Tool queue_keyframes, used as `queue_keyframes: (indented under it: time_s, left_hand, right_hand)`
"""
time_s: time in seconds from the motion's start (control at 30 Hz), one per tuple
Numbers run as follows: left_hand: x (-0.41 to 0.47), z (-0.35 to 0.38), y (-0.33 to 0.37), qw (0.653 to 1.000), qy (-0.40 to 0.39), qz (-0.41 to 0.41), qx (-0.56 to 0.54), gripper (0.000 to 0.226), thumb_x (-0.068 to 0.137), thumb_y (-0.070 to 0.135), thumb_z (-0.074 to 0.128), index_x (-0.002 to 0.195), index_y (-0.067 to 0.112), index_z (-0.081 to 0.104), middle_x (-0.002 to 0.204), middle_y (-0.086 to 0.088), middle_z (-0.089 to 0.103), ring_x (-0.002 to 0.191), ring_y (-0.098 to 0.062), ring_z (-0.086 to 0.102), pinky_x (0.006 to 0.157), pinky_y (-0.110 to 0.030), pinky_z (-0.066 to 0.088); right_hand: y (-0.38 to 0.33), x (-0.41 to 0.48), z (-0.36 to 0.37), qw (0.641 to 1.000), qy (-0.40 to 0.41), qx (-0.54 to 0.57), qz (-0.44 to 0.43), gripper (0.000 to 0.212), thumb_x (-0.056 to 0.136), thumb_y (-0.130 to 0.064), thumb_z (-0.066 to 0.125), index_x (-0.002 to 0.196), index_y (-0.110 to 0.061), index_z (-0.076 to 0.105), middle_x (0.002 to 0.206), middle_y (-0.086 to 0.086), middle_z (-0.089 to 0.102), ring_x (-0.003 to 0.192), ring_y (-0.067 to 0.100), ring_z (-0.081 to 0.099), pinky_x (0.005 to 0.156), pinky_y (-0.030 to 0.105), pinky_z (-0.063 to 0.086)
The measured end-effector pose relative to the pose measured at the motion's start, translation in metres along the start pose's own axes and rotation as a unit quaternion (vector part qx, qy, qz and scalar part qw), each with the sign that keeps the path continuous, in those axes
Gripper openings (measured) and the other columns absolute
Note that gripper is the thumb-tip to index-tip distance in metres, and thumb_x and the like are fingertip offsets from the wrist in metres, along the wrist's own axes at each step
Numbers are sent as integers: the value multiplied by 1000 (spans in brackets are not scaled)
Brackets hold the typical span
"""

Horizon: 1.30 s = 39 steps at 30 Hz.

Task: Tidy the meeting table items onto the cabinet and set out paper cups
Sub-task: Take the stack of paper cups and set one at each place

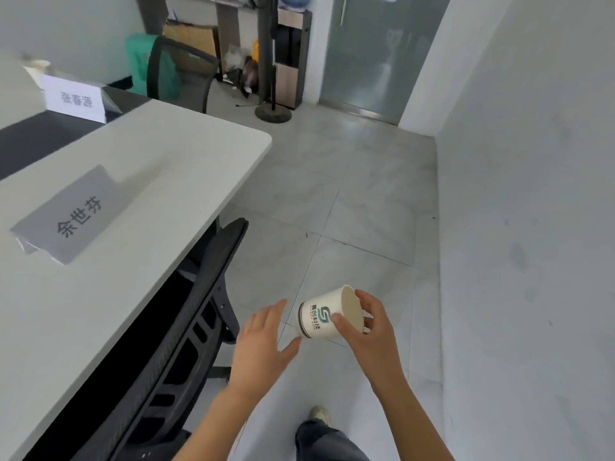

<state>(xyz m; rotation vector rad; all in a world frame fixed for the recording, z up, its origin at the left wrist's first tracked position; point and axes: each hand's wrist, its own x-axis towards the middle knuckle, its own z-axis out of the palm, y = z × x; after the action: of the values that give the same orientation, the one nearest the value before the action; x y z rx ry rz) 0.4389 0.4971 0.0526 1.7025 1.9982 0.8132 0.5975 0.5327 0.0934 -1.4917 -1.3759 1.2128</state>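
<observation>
The right hand [366,331] holds a white paper cup [324,316] in the air above the tiled floor [349,194], beside the table. The cup is tipped on its side, its open mouth turned toward the right hand and its base pointing left. The thumb lies across the printed green logo on the cup's wall and the other fingers curl over the rim, so the hand is clamped on the cup near its mouth. It may be more than 1 cup stacked together; I cannot tell.

The left hand [263,344] is just beside the cup's base, palm open, fingers spread apart and holding nothing. Its thumb tip sits close under the base, though contact is not clear.

To the left stands the white meeting table [186,154] with 2 name cards on it: a near one [71,214] lying flat at a tilt, and a far one [75,98] standing upright. A black mesh chair [186,327] is pushed against the table edge, and another chair [176,74] stands at the far end. A shoe [319,415] and a trouser leg show below.
</observation>
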Motion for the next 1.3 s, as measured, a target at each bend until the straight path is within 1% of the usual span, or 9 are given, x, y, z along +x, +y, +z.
queue_keyframes:
  time_s: [0.13,0.23,0.3,0.4,0.5,0.63,0.73,0.9,1.3]
  left_hand:
    - [47,10,27,995,75,-58,-21,52,81,30,63,125,7,50,116,-10,61,110,-30,55,88,-29,39]
    - [68,-4,50,991,127,-44,-1,55,77,42,45,119,8,55,109,-8,64,101,-26,59,84,-29,43]
    - [76,-23,54,981,190,-37,12,53,78,41,43,117,8,55,111,-3,61,104,-18,54,86,-29,42]
    - [95,-64,48,956,275,-101,-6,49,82,39,48,120,9,54,115,6,50,111,-9,41,92,-28,34]
    - [123,-98,20,933,300,-196,38,41,86,26,58,123,11,52,129,-5,50,121,-24,38,99,-36,35]
    - [147,-136,-36,881,334,-331,51,40,88,26,53,125,11,49,133,-11,47,121,-32,36,101,-45,33]
    - [153,-144,-85,854,288,-431,52,45,89,29,49,130,10,43,138,-13,41,125,-35,31,100,-46,31]
    - [144,-123,-153,817,209,-536,30,53,90,32,44,138,13,30,146,-11,31,133,-34,22,103,-45,28]
    - [148,-87,-194,785,134,-604,16,62,90,52,33,144,32,7,155,-9,-5,141,-32,-7,114,-45,5]
  right_hand:
    - [-8,69,-26,999,-18,-16,-27,41,73,-26,72,96,-47,46,110,-13,52,107,15,53,90,41,52]
    - [-13,111,-36,999,-44,-22,-19,51,63,-40,69,110,-37,50,119,-7,53,110,17,54,92,46,50]
    - [-14,133,-30,997,-71,-19,-10,57,61,-42,67,114,-32,50,120,-4,54,109,18,55,91,46,51]
    - [-22,160,-6,994,-108,-7,-21,57,64,-36,71,116,-27,50,121,0,53,111,19,54,90,43,51]
    - [-35,184,27,987,-153,-14,-56,55,71,-26,74,120,-23,49,122,-1,50,114,17,50,95,41,48]
    - [-65,213,75,974,-179,-49,-132,53,74,-15,72,121,-19,48,114,-5,42,107,7,41,90,24,35]
    - [-83,232,111,960,-185,-90,-191,55,74,-15,72,122,-16,47,117,-3,43,104,3,35,88,20,30]
    - [-93,258,166,942,-172,-156,-241,60,71,-22,74,123,-15,48,123,6,47,116,17,39,89,26,38]
    - [-101,306,270,887,-266,-258,-276,68,76,-23,69,135,-21,35,142,11,30,128,29,32,95,34,38]
